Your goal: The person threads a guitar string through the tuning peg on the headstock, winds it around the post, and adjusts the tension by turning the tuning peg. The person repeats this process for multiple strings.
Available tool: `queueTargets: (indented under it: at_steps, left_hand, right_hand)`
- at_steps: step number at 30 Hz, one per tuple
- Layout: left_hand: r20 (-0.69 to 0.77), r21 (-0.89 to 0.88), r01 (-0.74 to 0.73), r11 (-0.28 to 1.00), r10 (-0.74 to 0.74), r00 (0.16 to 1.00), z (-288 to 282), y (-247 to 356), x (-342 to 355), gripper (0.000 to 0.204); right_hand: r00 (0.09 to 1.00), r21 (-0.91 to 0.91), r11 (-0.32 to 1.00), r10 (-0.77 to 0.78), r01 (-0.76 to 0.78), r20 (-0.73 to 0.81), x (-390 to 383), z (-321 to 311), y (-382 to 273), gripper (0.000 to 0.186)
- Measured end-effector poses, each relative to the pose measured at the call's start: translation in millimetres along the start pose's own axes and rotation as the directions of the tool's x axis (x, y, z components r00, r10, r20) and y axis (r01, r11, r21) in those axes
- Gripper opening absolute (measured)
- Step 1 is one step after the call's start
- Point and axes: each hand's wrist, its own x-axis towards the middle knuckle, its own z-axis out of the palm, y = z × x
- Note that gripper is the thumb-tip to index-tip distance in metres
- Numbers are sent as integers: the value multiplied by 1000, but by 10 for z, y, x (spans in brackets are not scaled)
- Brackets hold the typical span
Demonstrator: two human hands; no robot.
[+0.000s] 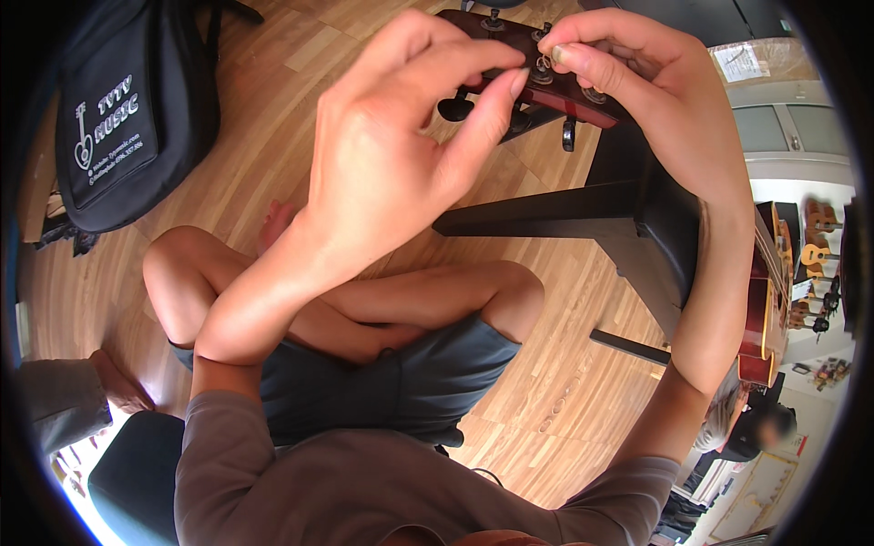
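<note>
The dark red headstock (566,89) of a guitar-like instrument lies at the top middle, with metal tuning posts (542,73) on its face and black tuner knobs (455,109) along its near edge. My left hand (373,127) reaches over its left part, thumb and forefinger tips pressed together close to a post. Whatever thin thing they hold is too small to make out. From the right, my right hand (642,77) pinches with thumb and forefinger right at a post. A small item between those tips cannot be made out.
A black stand (537,211) reaches under the headstock. Past my right forearm is a red body with pale edging (760,337). Small guitars (815,255) hang farther right, above another person (756,432). A black instrument bag (137,109) and someone's foot (123,382) are at left.
</note>
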Motion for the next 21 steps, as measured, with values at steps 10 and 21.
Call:
queueTargets:
  at_steps: [10, 21]
  left_hand:
    - [129, -98, 168, 981, -155, 979, -7, 125, 120, 16]
    - [226, -47, 288, 957, -270, 936, -68, 222, 232, 15]
  right_hand:
    - [989, 58, 988, 141, -143, 50, 9, -98, -53, 19]
    - [994, 14, 997, 76, -77, 73, -17, -150, -24, 19]
